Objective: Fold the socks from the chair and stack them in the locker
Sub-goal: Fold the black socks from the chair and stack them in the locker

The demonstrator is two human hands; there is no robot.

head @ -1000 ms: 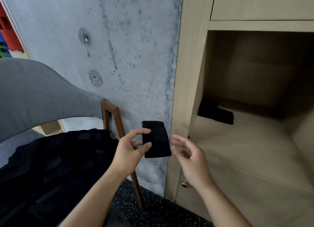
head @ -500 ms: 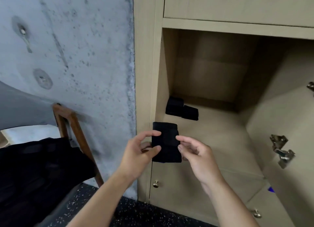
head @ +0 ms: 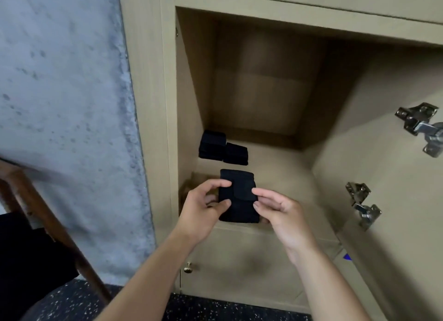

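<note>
Pinching a folded sock (head: 238,197) at the locker (head: 282,176) mouth, left hand (head: 203,209) and right hand (head: 279,211) each grip an edge; two stacks (head: 221,148) sit deeper inside, placement pending.

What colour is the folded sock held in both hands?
Black, plain to see in the head view: the folded sock sits between the left hand and right hand.

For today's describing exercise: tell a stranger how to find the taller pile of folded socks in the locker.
Look into the open locker, at its floor's back left corner. Two piles of black folded socks sit side by side there. The taller pile is the left one, nearest the side wall; the shorter pile lies on its right.
</note>
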